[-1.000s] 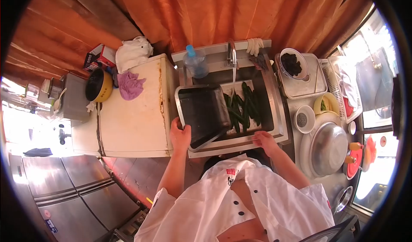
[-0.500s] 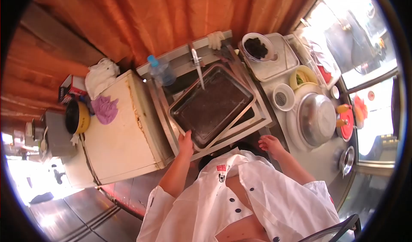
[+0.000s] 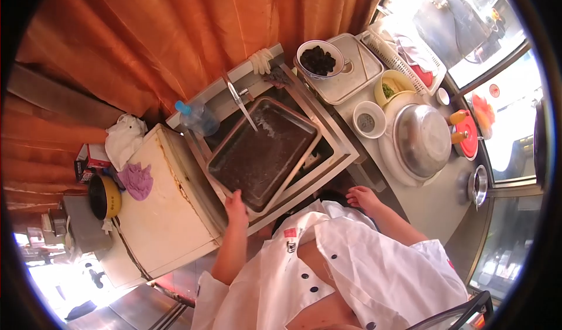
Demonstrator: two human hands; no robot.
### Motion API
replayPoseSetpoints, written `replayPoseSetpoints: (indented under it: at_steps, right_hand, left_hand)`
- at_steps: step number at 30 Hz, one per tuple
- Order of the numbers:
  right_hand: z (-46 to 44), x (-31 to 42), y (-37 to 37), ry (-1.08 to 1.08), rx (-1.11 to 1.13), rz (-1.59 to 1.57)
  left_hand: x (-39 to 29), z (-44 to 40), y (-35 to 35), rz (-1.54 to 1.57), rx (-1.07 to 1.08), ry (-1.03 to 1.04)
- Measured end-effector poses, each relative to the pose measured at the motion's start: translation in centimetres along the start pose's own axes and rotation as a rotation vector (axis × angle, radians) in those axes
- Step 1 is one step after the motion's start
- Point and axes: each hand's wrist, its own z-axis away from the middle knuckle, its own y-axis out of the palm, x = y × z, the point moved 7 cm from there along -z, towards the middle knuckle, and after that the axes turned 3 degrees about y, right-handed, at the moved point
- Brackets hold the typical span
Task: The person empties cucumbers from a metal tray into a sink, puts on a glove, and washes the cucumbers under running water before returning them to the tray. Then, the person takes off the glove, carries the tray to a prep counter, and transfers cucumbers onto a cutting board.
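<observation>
A dark rectangular baking tray lies tilted across the sink, under the tap. A thin stream falls from the tap onto the tray, and a pale wet patch shows near its upper end. My left hand grips the tray's near left edge, the thumb and fingers at its rim; the fingers beneath are hidden. Over the sink's front right edge hangs my right hand, holding nothing, its fingers loosely bent and apart.
A blue-capped plastic bottle stands left of the tap, a glove behind it. On the right counter are a bowl of dark pieces, a white cup and a metal bowl. Leftward, a purple cloth lies on a white cabinet.
The view has turned and shifted, so the sink and counter sit further left. A pale wet patch now shows on the tray. My left hand stays at its edge, my right stays free.
</observation>
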Motion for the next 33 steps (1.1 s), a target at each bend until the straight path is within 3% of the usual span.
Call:
replayPoseSetpoints:
  at_steps: [2,4,6,8,11,15,18,20,25,27,30,31,33]
  right_hand:
    - [-1.0,-0.7,0.4,0.079,-0.006,0.118]
    - [-0.6,1.1,2.1,0.075,-0.003,0.168]
    - [-1.5,3.6,3.8,-0.036,0.091,0.234]
    - [-2.5,5.2,4.6,-0.061,0.115,0.230]
    - [-3.3,7.0,5.3,-0.110,0.104,0.259]
    - [-5.4,7.0,5.9,-0.079,0.126,0.262]
    - [-7.2,7.2,7.4,-0.054,0.180,0.344]
    - [-9.0,8.1,9.0,-0.069,0.266,0.407]
    - [-14.8,12.3,15.6,-0.124,0.434,0.509]
    - [-17.6,13.9,19.4,-0.184,0.513,0.546]
    - [-20.6,16.2,26.5,-0.136,0.592,0.513]
    - [-21.7,16.6,28.9,-0.118,0.600,0.487]
    - [-23.7,16.6,33.5,-0.118,0.637,0.471]
  left_hand:
    - [-0.8,0.1,2.8,-0.041,-0.098,-0.085]
    - [-2.9,-0.5,5.3,-0.120,0.000,0.076]
    - [-6.1,-0.1,4.8,-0.140,-0.018,0.092]
    - [-10.1,0.6,2.1,-0.355,-0.025,0.262]
    - [-14.3,3.5,-0.6,-0.420,-0.069,0.410]
    - [-18.9,10.0,2.0,-0.799,-0.257,0.538]
    - [-17.9,12.7,3.0,-1.057,-0.347,0.534]
    - [-19.0,15.8,5.6,-1.171,-0.381,0.932]
    - [-18.7,19.5,5.1,-1.197,-0.548,0.759]
    - [-18.7,21.5,5.9,-1.209,-0.540,0.924]
    - [-20.9,23.5,9.5,-1.356,-0.656,0.748]
    - [-21.1,23.7,8.7,-1.328,-0.757,0.822]
    - [-19.7,24.7,7.8,-1.373,-0.749,0.856]
